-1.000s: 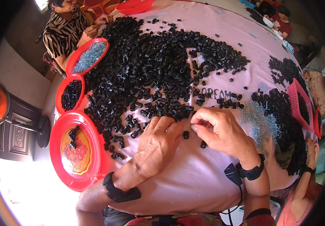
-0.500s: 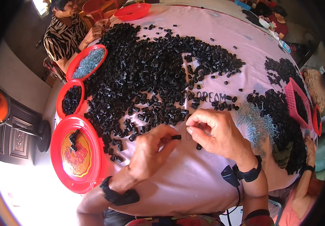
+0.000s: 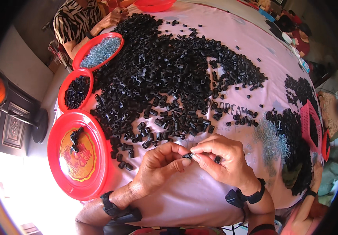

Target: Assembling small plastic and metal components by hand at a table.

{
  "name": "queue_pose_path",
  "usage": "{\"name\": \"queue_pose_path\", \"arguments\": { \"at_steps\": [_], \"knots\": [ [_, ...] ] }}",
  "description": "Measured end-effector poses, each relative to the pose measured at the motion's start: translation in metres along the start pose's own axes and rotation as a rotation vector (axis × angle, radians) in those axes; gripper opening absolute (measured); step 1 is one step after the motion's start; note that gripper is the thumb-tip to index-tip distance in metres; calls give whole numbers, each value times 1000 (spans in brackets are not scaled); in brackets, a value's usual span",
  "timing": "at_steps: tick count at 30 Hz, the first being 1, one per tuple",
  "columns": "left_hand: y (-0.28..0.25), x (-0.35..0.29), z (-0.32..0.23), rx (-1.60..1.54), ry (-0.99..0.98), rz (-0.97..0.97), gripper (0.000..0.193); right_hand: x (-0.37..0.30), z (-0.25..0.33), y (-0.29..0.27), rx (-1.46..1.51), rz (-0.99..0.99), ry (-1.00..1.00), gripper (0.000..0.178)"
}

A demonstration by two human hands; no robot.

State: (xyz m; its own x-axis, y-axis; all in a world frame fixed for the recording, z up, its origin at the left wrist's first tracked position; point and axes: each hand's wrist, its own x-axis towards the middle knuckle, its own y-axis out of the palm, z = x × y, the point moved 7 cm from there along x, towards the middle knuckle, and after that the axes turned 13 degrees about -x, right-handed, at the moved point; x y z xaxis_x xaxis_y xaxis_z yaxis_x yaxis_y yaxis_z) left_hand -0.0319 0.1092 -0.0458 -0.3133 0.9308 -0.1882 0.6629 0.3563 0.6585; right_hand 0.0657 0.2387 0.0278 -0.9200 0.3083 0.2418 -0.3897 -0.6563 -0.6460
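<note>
Above the near edge of the pink-covered table, my hands meet fingertip to fingertip. Pinched between thumb and forefinger of my left hand (image 3: 159, 166) is a small black plastic fitting (image 3: 187, 156). The fingers of my right hand (image 3: 227, 160) are closed in a pinch at the fitting's right end, on something tiny that looks shiny but is too small to name. Another black piece (image 3: 217, 159) shows beside the right fingers. Just beyond both hands spreads a big heap of similar short black tubular fittings (image 3: 157, 74).
Left lie a red plate (image 3: 52, 160) with several black pieces, a red bowl (image 3: 61, 94) of thin black parts and a red dish (image 3: 77, 60) of clear bluish pieces. Right are loose clear pieces (image 3: 270, 143), another black heap (image 3: 294, 152) and a pink basket (image 3: 305, 121). Other people sit around the table.
My hands have come together; before, a gap lay between the black fitting in my left fingers and my right pinch. The whole view has shifted slightly.
</note>
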Motion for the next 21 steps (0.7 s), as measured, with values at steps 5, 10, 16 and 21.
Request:
{"name": "queue_pose_path", "arguments": {
  "at_steps": [5, 10, 16, 21],
  "knots": [
    [0, -1, 0, 9, -9, -20, 25, 1, 10, -1, -123, -43, -143, 25],
    [-2, -2, 0, -20, -18, -12, 26, 2, 15, 0, -207, -45, -181, 32],
    [-9, -3, -9, -51, -10, -18, 26, 4, 15, -2, -217, -99, -197, 35],
    [-5, -2, -2, 16, 4, 6, 25, 4, 24, 4, -256, -80, -261, 35]
  ]
}}
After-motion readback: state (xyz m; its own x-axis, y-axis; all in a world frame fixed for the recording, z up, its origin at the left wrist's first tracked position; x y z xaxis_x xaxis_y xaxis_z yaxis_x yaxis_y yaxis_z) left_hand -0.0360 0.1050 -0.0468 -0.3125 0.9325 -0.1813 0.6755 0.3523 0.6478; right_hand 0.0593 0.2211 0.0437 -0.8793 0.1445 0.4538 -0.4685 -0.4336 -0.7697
